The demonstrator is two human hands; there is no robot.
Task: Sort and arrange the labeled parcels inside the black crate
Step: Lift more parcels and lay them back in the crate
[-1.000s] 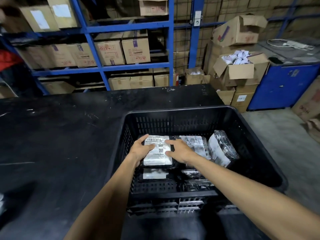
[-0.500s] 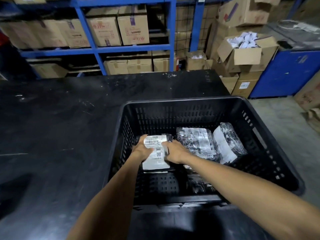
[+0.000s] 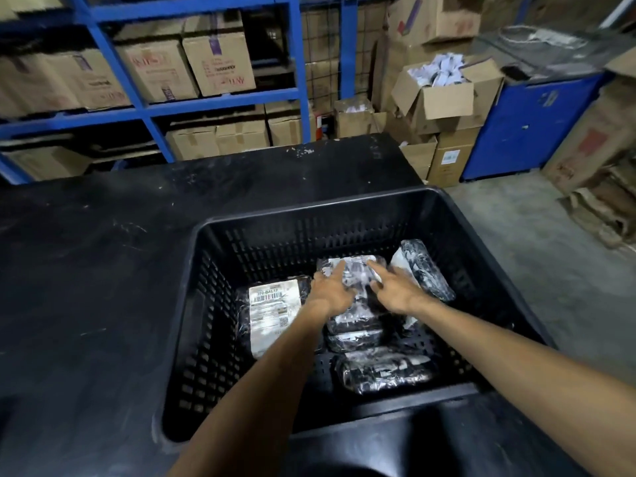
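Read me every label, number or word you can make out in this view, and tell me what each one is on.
"370-BAL17": top line of the white label on the left parcel in the black crate; first characters uncertain.
Barcode and small print below it: too small to read.
Middle parcel, reached by the left hand and right hand: label blurred.
Red and purple print on the shelf cartons: unreadable.

Dim storeroom; blue shelving (image 3: 220, 101) stacked with cardboard boxes (image 3: 218, 65); blue cabinet (image 3: 531, 123) right; grey concrete floor (image 3: 537, 256).
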